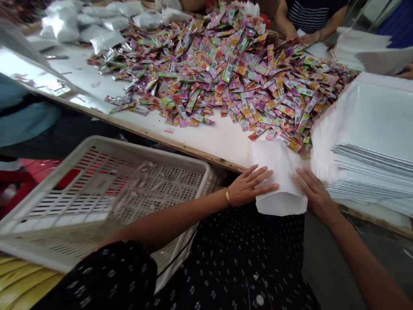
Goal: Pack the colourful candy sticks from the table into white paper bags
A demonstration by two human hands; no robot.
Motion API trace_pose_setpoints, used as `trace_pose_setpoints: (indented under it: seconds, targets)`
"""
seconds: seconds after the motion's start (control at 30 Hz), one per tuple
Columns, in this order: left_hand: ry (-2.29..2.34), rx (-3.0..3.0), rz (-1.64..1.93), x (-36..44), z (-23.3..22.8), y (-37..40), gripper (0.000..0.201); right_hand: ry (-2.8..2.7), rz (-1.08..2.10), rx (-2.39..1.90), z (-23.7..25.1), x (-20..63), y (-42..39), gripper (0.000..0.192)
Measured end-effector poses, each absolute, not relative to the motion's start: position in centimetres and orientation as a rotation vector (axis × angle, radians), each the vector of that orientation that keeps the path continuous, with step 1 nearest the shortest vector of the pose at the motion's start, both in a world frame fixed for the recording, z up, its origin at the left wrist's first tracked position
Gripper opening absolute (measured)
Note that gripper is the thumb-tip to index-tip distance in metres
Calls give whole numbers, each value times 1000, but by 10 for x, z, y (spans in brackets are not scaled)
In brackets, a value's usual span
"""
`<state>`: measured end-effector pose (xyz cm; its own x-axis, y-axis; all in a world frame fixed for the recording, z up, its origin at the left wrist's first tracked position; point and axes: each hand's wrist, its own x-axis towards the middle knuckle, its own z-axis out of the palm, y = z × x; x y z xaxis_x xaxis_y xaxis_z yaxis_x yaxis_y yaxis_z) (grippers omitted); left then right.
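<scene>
Dark dotted fabric covered the lap nearest the lens. Above it, a white padded pouch hung over the table's near edge, left hand flat on it, right hand pinning its right side; hands apart, neither clamped. Looked like flattening the filled pouch; closing the mouth would need a firm pinch. Glossy sachets heaped mid-table, slick mailers stacked at right edge, slotted plastic crate left.
</scene>
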<state>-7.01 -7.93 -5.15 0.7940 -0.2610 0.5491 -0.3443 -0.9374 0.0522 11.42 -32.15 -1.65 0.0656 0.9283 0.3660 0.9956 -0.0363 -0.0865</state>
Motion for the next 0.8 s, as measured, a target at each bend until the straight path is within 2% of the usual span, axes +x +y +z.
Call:
trace_pose_setpoints:
  seconds: [0.13, 0.27, 0.37, 0.5, 0.67, 0.8]
  targets:
    - [-668, 2747, 541, -76, -67, -70, 44, -2284, -205, -1852, -20, 123, -315, 60]
    - [-569, 2594, 370, -92, -65, -61, 45, -2344, -172, -1816, -34, 119, -322, 53]
    - [-199, 2486, 332, -92, -55, -70, 36, -2066, -86, -1939, -41, 106, -323, 42]
    - [411, 2369, 332, -80, -42, -88, 27, -1381, -99, -2162, -46, 84, -315, 27]
    - [784, 2372, 348, -69, -38, -94, 29, -912, 12, -2371, -44, 74, -300, 46]
    - [777, 2388, 312, -64, -33, -92, 25, -893, -4, -2568, -41, 73, -291, 44]
